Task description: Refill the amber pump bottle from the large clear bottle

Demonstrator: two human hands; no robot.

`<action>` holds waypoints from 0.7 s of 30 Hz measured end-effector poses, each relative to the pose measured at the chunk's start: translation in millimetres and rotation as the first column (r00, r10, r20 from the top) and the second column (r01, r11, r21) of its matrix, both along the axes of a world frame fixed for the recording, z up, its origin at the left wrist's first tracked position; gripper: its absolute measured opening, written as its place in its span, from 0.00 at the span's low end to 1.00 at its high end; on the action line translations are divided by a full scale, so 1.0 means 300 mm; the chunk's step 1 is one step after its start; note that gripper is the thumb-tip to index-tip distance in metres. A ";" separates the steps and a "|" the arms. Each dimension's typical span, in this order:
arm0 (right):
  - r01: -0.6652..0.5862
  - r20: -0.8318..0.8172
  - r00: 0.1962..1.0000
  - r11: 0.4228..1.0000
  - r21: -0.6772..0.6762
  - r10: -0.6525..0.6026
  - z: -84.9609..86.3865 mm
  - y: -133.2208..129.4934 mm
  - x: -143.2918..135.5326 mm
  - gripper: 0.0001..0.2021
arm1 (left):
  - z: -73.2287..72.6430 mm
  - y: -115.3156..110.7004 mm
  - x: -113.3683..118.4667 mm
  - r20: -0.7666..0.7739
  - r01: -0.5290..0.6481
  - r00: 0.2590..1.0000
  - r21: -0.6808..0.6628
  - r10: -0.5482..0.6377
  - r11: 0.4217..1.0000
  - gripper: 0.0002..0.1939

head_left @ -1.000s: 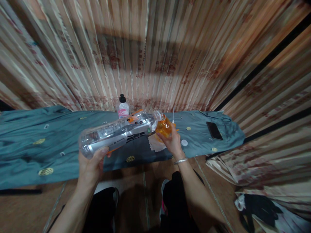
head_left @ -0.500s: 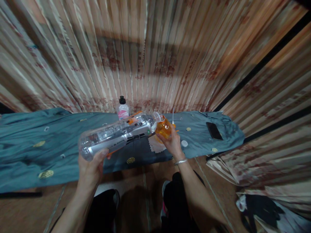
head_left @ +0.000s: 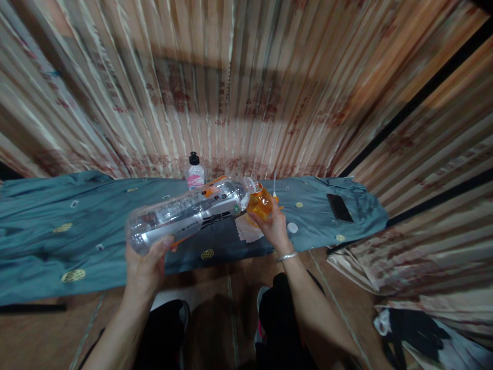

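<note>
Left hand (head_left: 148,262): clear bottle (head_left: 185,209) firmly gripped, pointed toward 2 o'clock | right hand (head_left: 275,224): amber container (head_left: 262,203) clasped | tilt best held steady

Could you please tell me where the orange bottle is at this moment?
In the head view, just right of centre, the orange bottle is in the right hand, its top at the mouth of the clear bottle.
</note>
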State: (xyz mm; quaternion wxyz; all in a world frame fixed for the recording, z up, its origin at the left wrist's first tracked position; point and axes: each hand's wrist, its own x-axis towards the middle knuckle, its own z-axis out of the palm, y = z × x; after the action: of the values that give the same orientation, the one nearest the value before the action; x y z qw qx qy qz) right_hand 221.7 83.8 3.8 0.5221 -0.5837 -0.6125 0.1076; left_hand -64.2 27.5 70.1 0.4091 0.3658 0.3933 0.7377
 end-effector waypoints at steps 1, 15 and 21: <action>-0.006 -0.002 1.000 1.000 0.004 0.006 -0.001 0.001 0.001 0.35 | -0.001 0.001 0.000 -0.002 -0.002 1.000 -0.001 0.002 1.000 0.48; -0.013 -0.012 1.000 0.999 0.037 0.014 -0.015 0.010 0.004 0.35 | -0.004 0.008 0.003 -0.011 0.003 1.000 0.028 -0.002 1.000 0.50; -0.003 0.000 1.000 1.000 0.029 0.003 -0.014 0.009 0.004 0.35 | -0.001 0.006 0.000 -0.010 -0.011 1.000 0.014 0.012 1.000 0.50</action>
State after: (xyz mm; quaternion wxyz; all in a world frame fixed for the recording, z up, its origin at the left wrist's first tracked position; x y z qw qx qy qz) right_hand 222.8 86.6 -0.5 0.5307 -0.5750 -0.6147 0.0995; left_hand -64.1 29.3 69.6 0.4003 0.3699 0.3924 0.7409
